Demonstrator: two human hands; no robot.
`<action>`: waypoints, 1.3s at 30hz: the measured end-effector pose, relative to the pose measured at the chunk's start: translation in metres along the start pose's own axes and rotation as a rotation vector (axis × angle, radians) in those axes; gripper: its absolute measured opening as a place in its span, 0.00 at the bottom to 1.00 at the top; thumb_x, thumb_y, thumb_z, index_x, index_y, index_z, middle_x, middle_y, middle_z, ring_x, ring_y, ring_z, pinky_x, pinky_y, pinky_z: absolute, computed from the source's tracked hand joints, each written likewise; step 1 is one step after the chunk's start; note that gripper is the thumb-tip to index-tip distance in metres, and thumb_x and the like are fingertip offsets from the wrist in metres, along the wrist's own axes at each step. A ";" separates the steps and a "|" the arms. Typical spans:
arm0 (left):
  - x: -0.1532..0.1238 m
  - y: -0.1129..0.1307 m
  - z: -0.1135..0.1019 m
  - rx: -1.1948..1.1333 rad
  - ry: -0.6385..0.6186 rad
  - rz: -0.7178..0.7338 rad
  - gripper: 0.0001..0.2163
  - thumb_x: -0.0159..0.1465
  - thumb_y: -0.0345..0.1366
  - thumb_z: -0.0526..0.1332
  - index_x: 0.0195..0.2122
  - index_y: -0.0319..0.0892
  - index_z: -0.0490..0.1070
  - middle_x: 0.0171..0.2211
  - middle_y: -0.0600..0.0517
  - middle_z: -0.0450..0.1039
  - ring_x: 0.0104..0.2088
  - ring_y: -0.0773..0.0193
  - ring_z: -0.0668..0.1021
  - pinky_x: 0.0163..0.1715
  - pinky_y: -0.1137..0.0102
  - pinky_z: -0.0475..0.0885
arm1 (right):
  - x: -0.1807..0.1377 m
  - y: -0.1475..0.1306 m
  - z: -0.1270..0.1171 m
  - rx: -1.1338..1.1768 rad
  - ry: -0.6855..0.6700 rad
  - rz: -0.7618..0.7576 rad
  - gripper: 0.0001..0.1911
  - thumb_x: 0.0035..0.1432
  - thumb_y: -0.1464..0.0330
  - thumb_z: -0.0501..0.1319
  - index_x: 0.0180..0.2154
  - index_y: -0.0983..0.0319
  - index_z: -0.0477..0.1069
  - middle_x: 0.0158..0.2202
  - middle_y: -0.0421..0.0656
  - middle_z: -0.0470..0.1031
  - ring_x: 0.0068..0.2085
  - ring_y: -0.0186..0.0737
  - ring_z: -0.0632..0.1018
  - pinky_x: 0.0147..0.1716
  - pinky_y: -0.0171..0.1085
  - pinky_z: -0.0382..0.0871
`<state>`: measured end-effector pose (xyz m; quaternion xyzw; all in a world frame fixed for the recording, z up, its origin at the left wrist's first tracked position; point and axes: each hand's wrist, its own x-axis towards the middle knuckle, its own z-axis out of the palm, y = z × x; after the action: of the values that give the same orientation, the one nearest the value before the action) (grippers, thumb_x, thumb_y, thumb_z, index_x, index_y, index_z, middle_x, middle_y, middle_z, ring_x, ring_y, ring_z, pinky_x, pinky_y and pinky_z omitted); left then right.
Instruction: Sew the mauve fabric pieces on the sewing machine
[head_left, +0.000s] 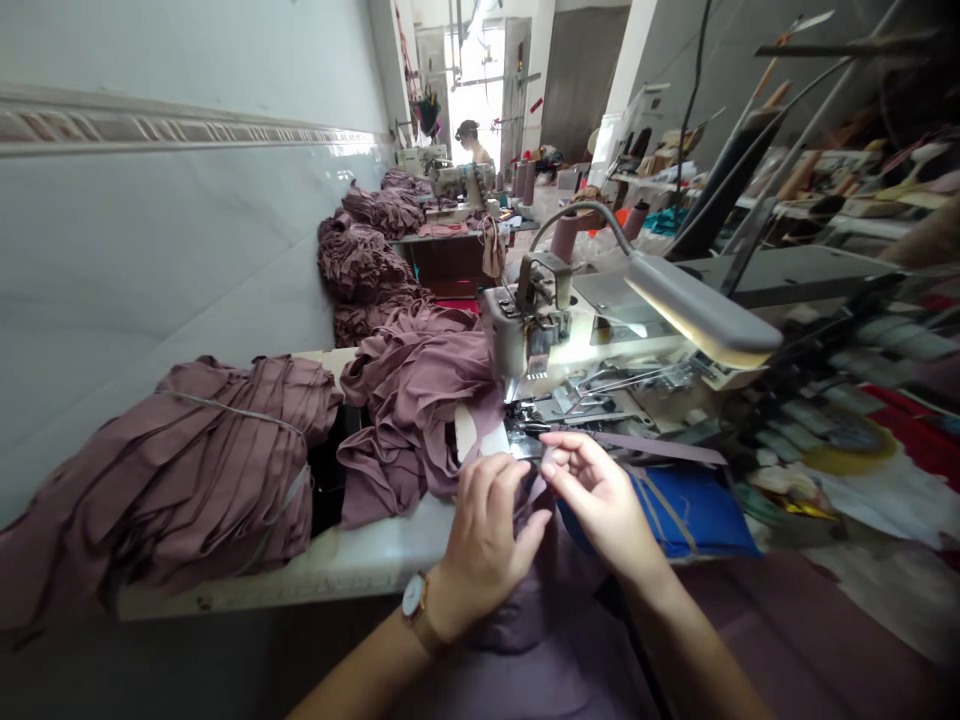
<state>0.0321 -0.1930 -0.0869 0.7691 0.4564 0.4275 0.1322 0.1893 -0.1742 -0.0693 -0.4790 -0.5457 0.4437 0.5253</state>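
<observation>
Down at our lap, mauve cloth (541,612) ran up to the sewing machine (525,335). Our left hand (487,530) gripped it, fingers curled shut, while our right hand (604,498) pinched its edge near the needle. We judged the heap (420,400) behind sewn and the tied bundle (187,470) on the worktop (375,562) untouched.

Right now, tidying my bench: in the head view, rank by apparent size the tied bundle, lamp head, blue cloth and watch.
1. Tied bundle, clearly largest.
2. Lamp head and blue cloth look alike, so I won't rank them.
3. Watch, smallest.
</observation>
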 end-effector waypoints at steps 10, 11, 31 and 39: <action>0.023 0.007 -0.024 -0.670 -0.229 -0.432 0.07 0.64 0.37 0.61 0.38 0.40 0.74 0.37 0.50 0.77 0.38 0.61 0.78 0.38 0.71 0.71 | -0.010 0.016 -0.013 0.148 -0.340 0.108 0.20 0.53 0.58 0.69 0.46 0.60 0.73 0.40 0.45 0.77 0.43 0.47 0.77 0.43 0.41 0.72; 0.025 0.005 -0.025 -0.677 -0.227 -0.442 0.07 0.64 0.37 0.61 0.38 0.40 0.75 0.37 0.50 0.77 0.38 0.61 0.78 0.38 0.71 0.71 | -0.013 0.019 -0.012 0.140 -0.368 0.153 0.15 0.54 0.59 0.68 0.40 0.61 0.74 0.34 0.42 0.76 0.38 0.45 0.77 0.38 0.39 0.72; 0.036 -0.043 -0.002 0.187 -0.352 0.308 0.23 0.63 0.24 0.50 0.60 0.36 0.63 0.58 0.39 0.68 0.58 0.53 0.68 0.57 0.53 0.66 | -0.029 0.063 0.018 0.043 0.119 0.137 0.25 0.57 0.59 0.64 0.54 0.61 0.65 0.24 0.34 0.67 0.26 0.37 0.69 0.28 0.35 0.64; 0.042 -0.046 -0.009 0.153 -0.351 0.278 0.22 0.63 0.22 0.50 0.58 0.39 0.66 0.57 0.41 0.68 0.57 0.53 0.68 0.56 0.54 0.66 | -0.080 0.059 -0.015 0.241 -0.229 0.527 0.16 0.53 0.54 0.67 0.32 0.59 0.71 0.26 0.37 0.71 0.29 0.39 0.73 0.29 0.34 0.68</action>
<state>0.0072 -0.1355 -0.0865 0.8948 0.3473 0.2655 0.0907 0.2070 -0.2451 -0.1386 -0.4848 -0.4019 0.6773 0.3804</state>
